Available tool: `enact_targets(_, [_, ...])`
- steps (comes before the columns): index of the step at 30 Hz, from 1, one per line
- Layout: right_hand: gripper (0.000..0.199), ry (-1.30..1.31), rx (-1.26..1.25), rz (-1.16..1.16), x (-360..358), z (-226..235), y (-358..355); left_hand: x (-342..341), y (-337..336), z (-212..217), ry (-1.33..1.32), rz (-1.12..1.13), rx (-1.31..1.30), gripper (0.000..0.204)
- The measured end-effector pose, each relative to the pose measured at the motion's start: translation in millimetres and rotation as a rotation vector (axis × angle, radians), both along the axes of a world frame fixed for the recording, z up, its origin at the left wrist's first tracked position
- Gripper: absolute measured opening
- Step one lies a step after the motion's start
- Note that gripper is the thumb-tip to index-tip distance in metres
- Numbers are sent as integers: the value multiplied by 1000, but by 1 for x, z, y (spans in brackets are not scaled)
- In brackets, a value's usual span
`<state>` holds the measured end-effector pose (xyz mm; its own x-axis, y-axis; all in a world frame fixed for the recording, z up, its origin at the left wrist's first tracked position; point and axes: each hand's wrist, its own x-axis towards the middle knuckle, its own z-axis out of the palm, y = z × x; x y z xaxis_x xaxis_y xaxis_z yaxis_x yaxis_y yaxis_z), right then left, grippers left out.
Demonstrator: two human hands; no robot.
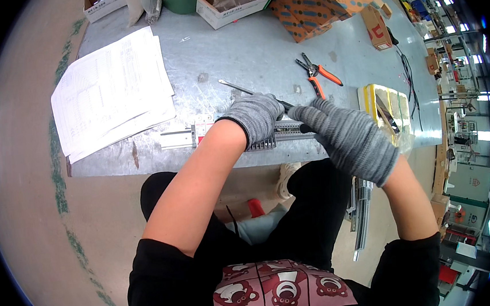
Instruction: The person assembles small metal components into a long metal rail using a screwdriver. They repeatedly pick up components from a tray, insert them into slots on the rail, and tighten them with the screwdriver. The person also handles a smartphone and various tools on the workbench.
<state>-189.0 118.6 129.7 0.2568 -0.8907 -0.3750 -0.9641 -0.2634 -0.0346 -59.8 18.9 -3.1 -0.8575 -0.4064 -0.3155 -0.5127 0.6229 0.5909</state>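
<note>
Both hands wear grey knitted gloves and work close together over a metal mounting rail (177, 138) with a row of terminal blocks (286, 129), near the table's front edge. My left hand (256, 117) is closed over the rail. From its far side a screwdriver (234, 86) sticks out, its bare shaft pointing to the far left; a dark part shows between the two hands. My right hand (353, 136) has its fingers together, their tips by that dark part. What its fingers hold is hidden. Orange-handled wire strippers (316, 74) lie beyond the right hand.
Printed sheets (114, 94) lie at left. A yellow-rimmed box (387, 113) with tools stands right of my right hand. Open cartons (239, 12), a patterned orange box (325, 3) and a small brown box (376, 27) stand at the back. Metal rails (362, 213) rest below the table edge.
</note>
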Motion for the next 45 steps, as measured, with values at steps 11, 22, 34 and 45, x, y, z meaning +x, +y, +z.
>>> enact_targets(11, [52,10,-16,-93,-1,2,0,-1,3,-7,66,-15,-49,22])
enact_targets(22, [36,-160,-31,-71,3,4,-6,-1,3,-16,82,-1,-54,23])
enact_targets(34, [46,124,59,-119,5,1,-10,0,1,-13,79,-22,-54,22])
enact_targets(45, [42,-117,-37,-32,-3,-4,-6,-1,1,-11,43,-4,-38,23])
